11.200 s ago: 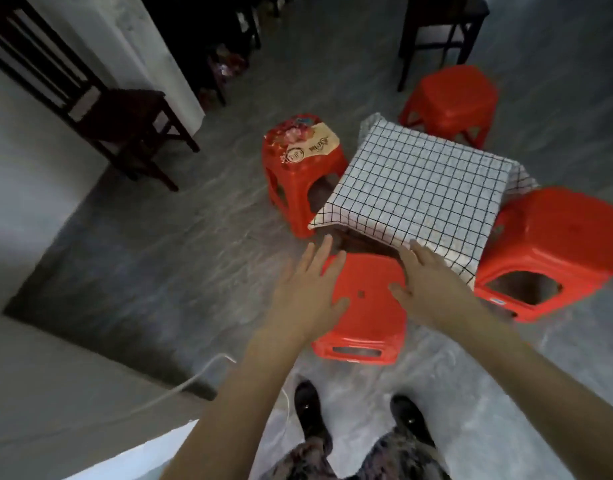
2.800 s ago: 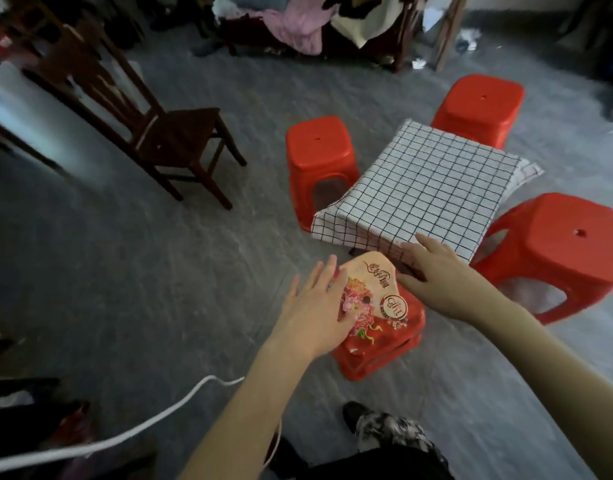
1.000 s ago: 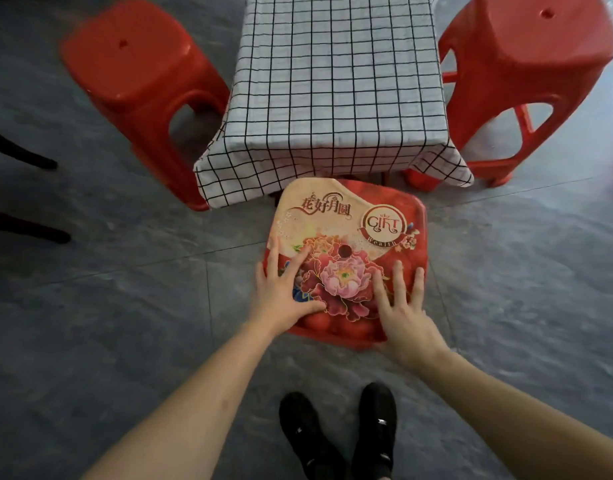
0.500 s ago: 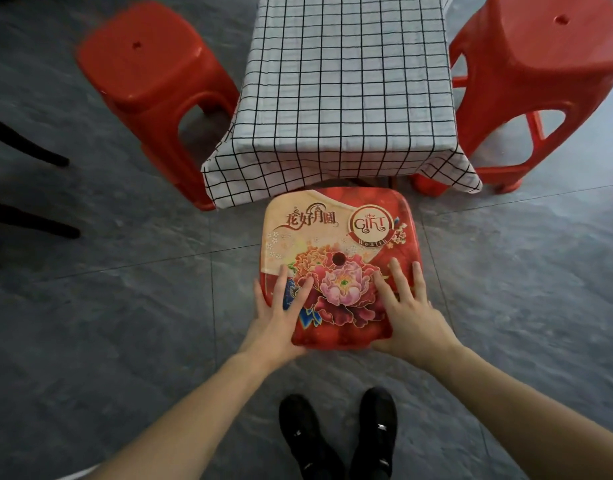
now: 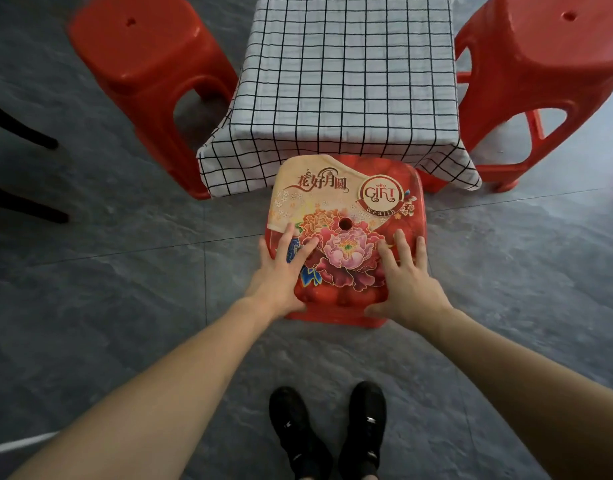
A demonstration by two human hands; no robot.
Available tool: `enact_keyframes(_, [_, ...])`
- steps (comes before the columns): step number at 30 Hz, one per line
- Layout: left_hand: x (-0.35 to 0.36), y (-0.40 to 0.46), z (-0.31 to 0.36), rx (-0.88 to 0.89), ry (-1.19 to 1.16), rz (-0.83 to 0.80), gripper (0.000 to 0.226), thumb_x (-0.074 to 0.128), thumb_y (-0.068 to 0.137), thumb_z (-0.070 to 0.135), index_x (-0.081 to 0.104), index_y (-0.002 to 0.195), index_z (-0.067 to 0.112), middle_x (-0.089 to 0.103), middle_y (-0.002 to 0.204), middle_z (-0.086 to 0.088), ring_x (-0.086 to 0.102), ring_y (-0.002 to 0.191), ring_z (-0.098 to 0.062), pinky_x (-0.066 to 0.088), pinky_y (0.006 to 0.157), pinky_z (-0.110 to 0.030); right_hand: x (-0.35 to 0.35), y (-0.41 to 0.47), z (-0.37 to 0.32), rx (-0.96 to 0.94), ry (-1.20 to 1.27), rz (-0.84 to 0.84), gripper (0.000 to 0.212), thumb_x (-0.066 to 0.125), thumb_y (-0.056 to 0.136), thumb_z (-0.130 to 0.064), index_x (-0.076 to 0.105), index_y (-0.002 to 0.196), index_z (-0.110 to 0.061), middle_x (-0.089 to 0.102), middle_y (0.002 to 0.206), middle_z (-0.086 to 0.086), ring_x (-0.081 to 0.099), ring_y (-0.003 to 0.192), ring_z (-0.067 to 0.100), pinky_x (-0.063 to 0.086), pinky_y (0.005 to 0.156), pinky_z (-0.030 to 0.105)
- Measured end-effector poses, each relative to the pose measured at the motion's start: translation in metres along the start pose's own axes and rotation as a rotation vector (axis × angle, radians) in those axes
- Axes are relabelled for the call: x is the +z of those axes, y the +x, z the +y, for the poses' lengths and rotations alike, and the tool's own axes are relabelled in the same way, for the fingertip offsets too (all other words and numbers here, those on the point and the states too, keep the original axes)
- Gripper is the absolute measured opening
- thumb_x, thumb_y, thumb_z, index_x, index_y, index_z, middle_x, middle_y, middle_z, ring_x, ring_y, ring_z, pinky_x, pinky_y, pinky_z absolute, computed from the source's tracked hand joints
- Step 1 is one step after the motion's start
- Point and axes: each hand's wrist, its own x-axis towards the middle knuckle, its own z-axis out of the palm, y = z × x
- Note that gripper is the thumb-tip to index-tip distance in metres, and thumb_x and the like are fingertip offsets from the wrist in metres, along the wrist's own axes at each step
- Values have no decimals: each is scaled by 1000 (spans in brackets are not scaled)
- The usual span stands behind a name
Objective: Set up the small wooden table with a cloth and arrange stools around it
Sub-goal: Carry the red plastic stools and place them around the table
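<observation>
Your left hand (image 5: 281, 271) lies flat on the near-left part of the printed stool (image 5: 346, 237), fingers straight and spread, thumb down over the near edge. Your right hand (image 5: 407, 282) mirrors it on the near-right, fingers straight, thumb at the front rim. Neither hand curls round anything; both press on the seat top.

Judgement: palms-down contact suits sliding or squaring the stool on the floor, not lifting it.

The stool's far edge sits just under the hanging hem of the checked cloth (image 5: 346, 81), which covers the table completely; no wood is visible.

Plain red stools flank the table: left stool (image 5: 149, 53), right stool (image 5: 540, 64).

Seat print: peonies, a round emblem reading "GIFT" over "Wealth", and Chinese characters, apparently 花好月圆.
</observation>
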Motion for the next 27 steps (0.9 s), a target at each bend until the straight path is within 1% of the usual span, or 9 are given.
enact_keyframes(7, [12, -18, 1, 31, 27, 48, 121, 81, 65, 57, -6, 149, 51, -31, 155, 10, -7, 144, -40, 51, 96, -51, 8, -17, 5, -3, -9, -12, 126, 81, 65, -55, -3, 152, -25, -19, 160, 4, -22, 144, 38, 42, 101, 60])
enact_keyframes(12, [19, -27, 5, 23, 14, 27, 118, 78, 68, 59, -7, 149, 50, -33, 155, 9, -12, 144, -41, 47, 99, -53, 13, -23, 5, 5, 0, -32, 125, 82, 64, -55, -1, 152, -24, -17, 160, 5, -22, 144, 39, 40, 103, 61])
enact_keyframes(15, [17, -27, 1, 32, 9, 4, 119, 75, 66, 65, -11, 147, 53, -35, 153, 12, -13, 144, -39, 48, 97, -53, 10, -21, 4, 14, 3, -47, 124, 84, 62, -52, 1, 150, -25, -14, 160, 4, -20, 144, 40, 42, 101, 62])
enact_keyframes(18, [14, -29, 2, 29, 15, -21, 116, 72, 70, 65, -15, 146, 53, -39, 151, 13, -17, 145, -39, 48, 97, -53, 11, -19, 3, 20, 39, -94, 120, 85, 67, -41, 2, 150, -24, -17, 159, 6, -24, 142, 42, 31, 106, 67])
enact_keyframes(20, [13, -30, 6, 10, 12, -46, 115, 74, 72, 60, -13, 148, 52, -38, 152, 12, -17, 145, -39, 46, 99, -53, 7, -17, 1, 26, 48, -125, 113, 84, 72, -30, 3, 151, -23, -17, 159, 7, -23, 142, 44, 24, 109, 67])
enact_keyframes(22, [5, -29, 10, -17, 11, -81, 111, 77, 73, 55, -3, 150, 50, -30, 156, 11, -9, 146, -41, 45, 101, -53, -3, -18, 1, 22, 22, -139, 102, 78, 80, -17, 6, 151, -21, -11, 160, 8, -15, 144, 45, 30, 109, 63])
enact_keyframes(23, [-3, -28, 13, -29, 23, -103, 105, 76, 74, 53, 4, 151, 48, -23, 159, 10, 0, 146, -42, 44, 102, -52, -10, -19, 2, 15, -1, -144, 94, 73, 83, -11, 9, 152, -20, -6, 161, 8, -6, 145, 45, 34, 108, 60])
enact_keyframes(25, [-28, -26, 19, -29, 97, -141, 80, 68, 82, 48, 24, 149, 41, 0, 161, 5, 23, 140, -40, 40, 105, -51, -25, -24, 5, -14, -40, -176, 81, 66, 85, -7, 18, 150, -15, 10, 158, 10, 15, 143, 41, 39, 107, 53])
enact_keyframes(27, [-58, -31, 26, -3, 206, -133, 57, 59, 85, 43, 46, 139, 32, 23, 155, 2, 32, 134, -34, 35, 107, -49, -45, -33, 7, -44, -49, -210, 74, 64, 84, -12, 26, 147, -11, 24, 152, 11, 27, 138, 35, 39, 108, 48])
